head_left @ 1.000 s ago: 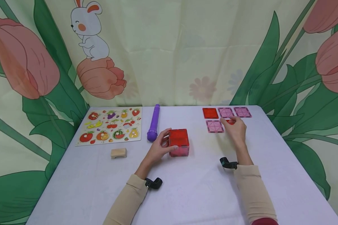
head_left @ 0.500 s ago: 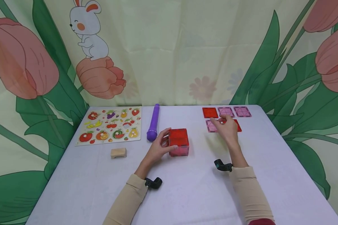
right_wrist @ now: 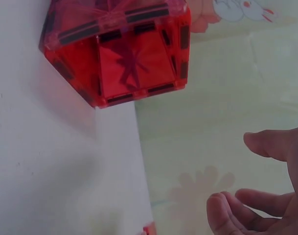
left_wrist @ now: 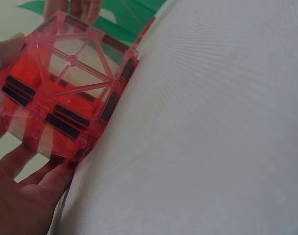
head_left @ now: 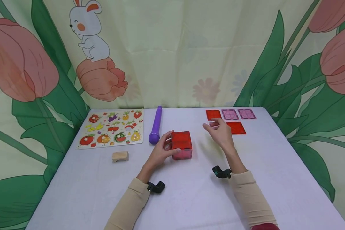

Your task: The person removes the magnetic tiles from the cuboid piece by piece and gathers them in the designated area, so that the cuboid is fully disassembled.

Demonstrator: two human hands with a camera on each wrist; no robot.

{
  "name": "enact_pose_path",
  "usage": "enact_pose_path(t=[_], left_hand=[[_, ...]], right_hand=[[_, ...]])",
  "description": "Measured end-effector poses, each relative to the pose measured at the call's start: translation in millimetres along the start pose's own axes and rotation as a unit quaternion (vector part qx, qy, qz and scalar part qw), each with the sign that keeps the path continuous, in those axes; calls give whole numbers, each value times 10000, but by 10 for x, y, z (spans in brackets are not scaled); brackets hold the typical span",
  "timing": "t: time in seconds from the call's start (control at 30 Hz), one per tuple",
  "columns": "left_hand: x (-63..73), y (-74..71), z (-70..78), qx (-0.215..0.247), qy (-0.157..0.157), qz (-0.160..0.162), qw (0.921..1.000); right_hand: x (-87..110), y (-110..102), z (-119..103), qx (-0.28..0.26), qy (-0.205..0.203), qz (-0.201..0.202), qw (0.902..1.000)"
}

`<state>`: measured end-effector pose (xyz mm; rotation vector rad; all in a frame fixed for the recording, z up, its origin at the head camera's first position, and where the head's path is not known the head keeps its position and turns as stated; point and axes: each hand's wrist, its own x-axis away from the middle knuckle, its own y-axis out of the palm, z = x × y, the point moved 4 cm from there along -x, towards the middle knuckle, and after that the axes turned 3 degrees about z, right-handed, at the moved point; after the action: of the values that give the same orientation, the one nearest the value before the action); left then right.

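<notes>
A cube of translucent red and pink magnetic tiles (head_left: 181, 145) stands mid-table. Fingers behind its left side and thumb across its front, my left hand (head_left: 161, 151) grips it. In the left wrist view, the cube (left_wrist: 73, 63) shows a pink braced face and dark magnet strips along its edges. My right hand (head_left: 222, 135) hovers to the cube's right, its thumb (right_wrist: 273, 143) apart from bent, relaxed fingers and nothing between them. It partly hides a pink tile (head_left: 212, 125). Beside that lies a flat red tile (head_left: 238, 128).
Behind these lie another red tile (head_left: 213, 114) and two pink braced tiles, one at the far right (head_left: 246, 114). A purple toy microphone (head_left: 156, 126), a fruit puzzle board (head_left: 139, 140) and a small wooden arch block (head_left: 120, 156) are on the left.
My right hand has let go of a red tile in the front row at right and moved left toward the cube. My left hand keeps its grip on the cube.
</notes>
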<state>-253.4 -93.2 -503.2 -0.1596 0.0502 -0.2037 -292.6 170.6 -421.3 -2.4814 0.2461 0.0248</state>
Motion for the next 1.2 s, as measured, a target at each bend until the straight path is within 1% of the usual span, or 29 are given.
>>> enact_pose_path(t=[0.2, 0.23, 0.4, 0.53, 0.93, 1.2], left_hand=[[3, -4, 7, 41, -29, 5, 10000], [7, -3, 17, 46, 35, -9, 10000], [2, 3, 28, 51, 123, -42, 9999], [-11, 6, 15, 59, 67, -47, 9999], [-3, 7, 24, 42, 34, -40, 10000], [3, 7, 27, 49, 87, -43, 9999]], right_hand=[[71, 155, -82, 93, -265, -242, 9993], [85, 180, -96, 89, -304, -293, 9991], [158, 302, -154, 85, -478, -546, 9973], [219, 379, -189, 93, -568, -720, 9957], [324, 501, -268, 153, -746, -1048, 9916], [357, 532, -301, 167, -751, -1227, 9895]])
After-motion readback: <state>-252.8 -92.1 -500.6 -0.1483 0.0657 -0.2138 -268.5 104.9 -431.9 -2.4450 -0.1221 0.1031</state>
